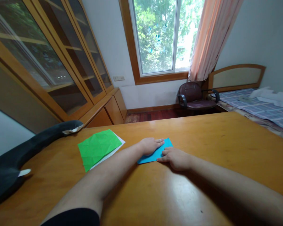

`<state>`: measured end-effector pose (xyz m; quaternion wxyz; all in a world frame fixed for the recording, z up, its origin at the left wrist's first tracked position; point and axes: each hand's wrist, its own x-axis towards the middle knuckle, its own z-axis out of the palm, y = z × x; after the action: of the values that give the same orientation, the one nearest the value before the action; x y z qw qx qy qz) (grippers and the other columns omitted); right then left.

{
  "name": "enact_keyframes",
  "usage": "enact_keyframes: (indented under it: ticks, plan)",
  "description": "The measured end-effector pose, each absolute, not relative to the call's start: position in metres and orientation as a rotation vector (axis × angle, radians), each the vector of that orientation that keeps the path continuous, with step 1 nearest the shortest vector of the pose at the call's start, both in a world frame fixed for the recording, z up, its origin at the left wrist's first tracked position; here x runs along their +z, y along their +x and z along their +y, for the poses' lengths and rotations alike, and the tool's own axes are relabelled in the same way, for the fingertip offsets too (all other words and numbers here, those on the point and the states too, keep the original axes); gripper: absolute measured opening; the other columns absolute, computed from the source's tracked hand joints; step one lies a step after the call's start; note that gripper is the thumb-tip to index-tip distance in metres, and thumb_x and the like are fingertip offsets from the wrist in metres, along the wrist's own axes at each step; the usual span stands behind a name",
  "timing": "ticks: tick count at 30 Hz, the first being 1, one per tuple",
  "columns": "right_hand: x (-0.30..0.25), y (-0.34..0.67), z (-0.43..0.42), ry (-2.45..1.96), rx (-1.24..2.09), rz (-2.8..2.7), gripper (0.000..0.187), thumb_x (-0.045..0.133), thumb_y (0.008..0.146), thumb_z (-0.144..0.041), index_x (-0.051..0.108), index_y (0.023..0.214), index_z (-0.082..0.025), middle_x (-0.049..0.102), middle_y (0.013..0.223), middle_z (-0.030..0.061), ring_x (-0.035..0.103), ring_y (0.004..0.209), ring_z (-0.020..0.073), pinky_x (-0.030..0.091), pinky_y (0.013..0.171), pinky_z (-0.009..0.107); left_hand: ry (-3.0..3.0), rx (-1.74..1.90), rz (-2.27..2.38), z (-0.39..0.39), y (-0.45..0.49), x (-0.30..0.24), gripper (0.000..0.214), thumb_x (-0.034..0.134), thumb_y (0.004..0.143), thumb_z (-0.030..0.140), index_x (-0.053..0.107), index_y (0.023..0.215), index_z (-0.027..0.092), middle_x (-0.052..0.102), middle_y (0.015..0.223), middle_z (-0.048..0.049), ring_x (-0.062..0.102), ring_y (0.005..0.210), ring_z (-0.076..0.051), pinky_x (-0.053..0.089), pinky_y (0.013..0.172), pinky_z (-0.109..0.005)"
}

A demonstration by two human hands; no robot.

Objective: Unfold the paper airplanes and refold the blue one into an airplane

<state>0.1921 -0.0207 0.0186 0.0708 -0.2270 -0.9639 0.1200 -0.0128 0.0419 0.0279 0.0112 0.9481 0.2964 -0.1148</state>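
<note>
A blue sheet of paper [158,153] lies on the wooden table [202,141] in front of me. My left hand [150,145] rests flat on its left part with the fingers stretched out toward the far corner. My right hand [176,158] presses on the near right edge of the blue paper, fingers curled down onto it. A creased green sheet [97,148] lies to the left of my left arm, on top of a white sheet [113,150] that shows at its right edge.
A dark plush toy [25,150] with white patches lies along the table's left edge. Glass-door wooden cabinets [61,62] stand at left. A window, a dark office chair [193,95] and a bed [257,106] are beyond the table.
</note>
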Motion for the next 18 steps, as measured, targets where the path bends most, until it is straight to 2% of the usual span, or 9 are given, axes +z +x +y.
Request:
enact_keyframes:
  ticks: [11,18]
  plan:
    - [0.025,0.165,-0.034,-0.728,0.253,-2.916,0.044,0.055,0.082,-0.020,0.064,0.125,-0.029,0.067,0.083,0.0060,0.055,0.073,0.0195,0.031,0.065,0.031,2.963,-0.334,0.910,0.042,-0.014,0.027,0.054,0.036,0.095,0.025,0.032,0.149,0.028,0.030,0.156,-0.0020,0.062,0.107,-0.021,0.044,0.091,-0.032]
    - [0.019,0.131,-0.045,-0.889,0.349,-2.892,0.053,0.062,0.071,-0.018,0.064,0.122,-0.032,0.069,0.074,0.0032,0.058,0.069,0.0208,0.034,0.063,0.030,2.971,-0.392,0.898,0.042,-0.012,0.030,0.054,0.034,0.096,0.023,0.030,0.150,0.026,0.028,0.156,-0.0022,0.059,0.115,-0.023,0.043,0.096,-0.035]
